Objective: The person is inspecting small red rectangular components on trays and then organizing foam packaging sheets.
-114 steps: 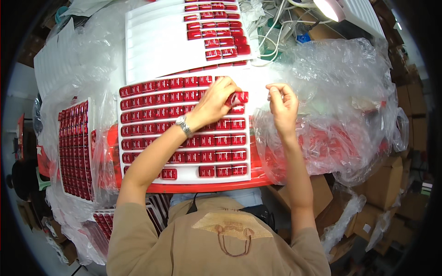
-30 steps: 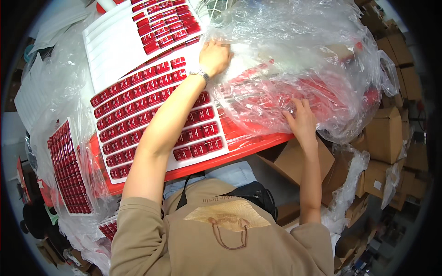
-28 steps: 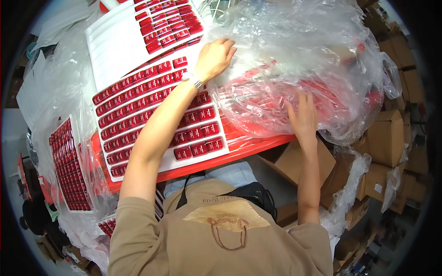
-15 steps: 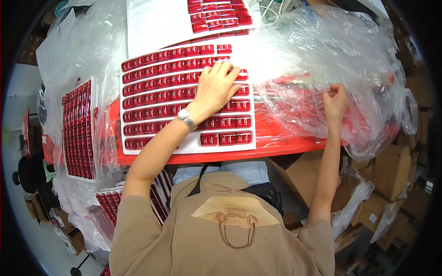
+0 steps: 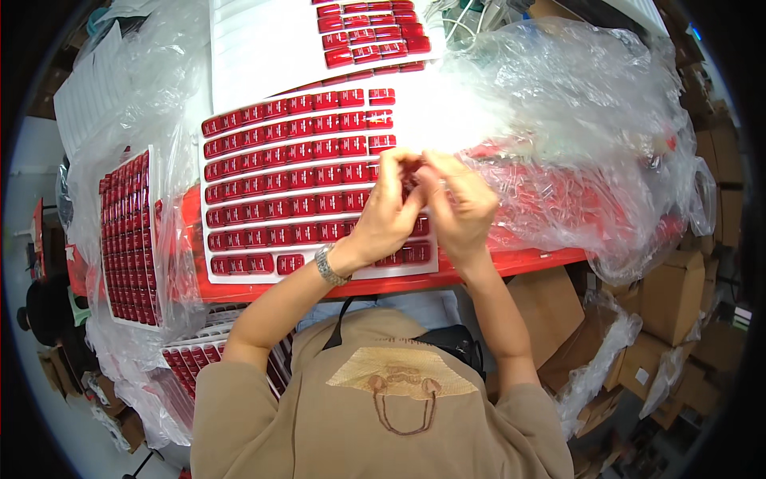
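A white tray (image 5: 239, 279) lies in front of me, filled with rows of small glossy red containers (image 5: 301, 151) with pale print. Over its right side both hands meet. My left hand (image 5: 384, 219), with a metal watch at the wrist, pinches one small red container (image 5: 410, 170), mostly hidden by fingers. The fingers of my right hand (image 5: 463, 206) close in on the same container from the right, slightly blurred. Both hands cover part of the tray's right-hand rows.
Another white tray (image 5: 263, 48) with red containers sits behind. A filled tray (image 5: 128, 239) stands tilted at left, wrapped in clear plastic. Crumpled plastic film (image 5: 574, 104) covers the red tabletop (image 5: 511, 259) at right. Cardboard boxes (image 5: 674, 295) are stacked beyond its right edge.
My right hand has left the plastic film at the right and come to my left hand. My left hand has lifted off the rows and moved nearer, now with a red container in its fingers.
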`<state>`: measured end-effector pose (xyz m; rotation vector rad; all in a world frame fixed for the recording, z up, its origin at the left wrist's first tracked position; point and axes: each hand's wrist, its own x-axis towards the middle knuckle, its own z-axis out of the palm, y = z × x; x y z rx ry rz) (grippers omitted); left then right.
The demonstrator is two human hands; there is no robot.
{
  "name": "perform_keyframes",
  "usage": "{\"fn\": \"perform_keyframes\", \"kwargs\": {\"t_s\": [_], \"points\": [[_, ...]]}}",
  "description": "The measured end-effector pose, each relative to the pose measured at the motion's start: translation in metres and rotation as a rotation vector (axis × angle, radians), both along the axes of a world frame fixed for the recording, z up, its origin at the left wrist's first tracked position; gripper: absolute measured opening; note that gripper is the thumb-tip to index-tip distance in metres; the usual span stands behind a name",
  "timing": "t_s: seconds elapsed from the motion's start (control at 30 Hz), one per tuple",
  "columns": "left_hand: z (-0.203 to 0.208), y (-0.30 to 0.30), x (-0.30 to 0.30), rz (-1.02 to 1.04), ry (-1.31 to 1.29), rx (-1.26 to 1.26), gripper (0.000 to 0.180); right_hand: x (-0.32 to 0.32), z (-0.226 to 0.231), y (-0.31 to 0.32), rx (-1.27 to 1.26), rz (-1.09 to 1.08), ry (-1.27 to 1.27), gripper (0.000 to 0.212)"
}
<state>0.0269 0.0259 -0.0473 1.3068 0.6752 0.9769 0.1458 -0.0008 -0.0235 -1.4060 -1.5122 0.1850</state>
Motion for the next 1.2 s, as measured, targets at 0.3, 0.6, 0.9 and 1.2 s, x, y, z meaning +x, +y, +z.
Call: {"fn": "perform_keyframes", "kwargs": {"t_s": [0.3,0.6,0.9,1.2], "points": [[-0.008,0.040,-0.001,0.096,0.725,0.824,0.024,0.057,-0.008,0.073,-0.294,0.079,-0.174,0.015],[-0.018,0.044,0.001,0.053,0.783,0.870,0.022,0.069,-0.034,0.087,0.021,0.082,-0.593,0.013],[0.009,0.022,-0.020,0.218,0.280,0.512,0.038,0.019,0.013,0.007,-0.094,0.134,0.042,0.023],[0.022,0.053,-0.044,0.158,0.571,0.882,0.044,0.001,0.006,0.031,-0.059,0.221,0.014,0.012]]}}
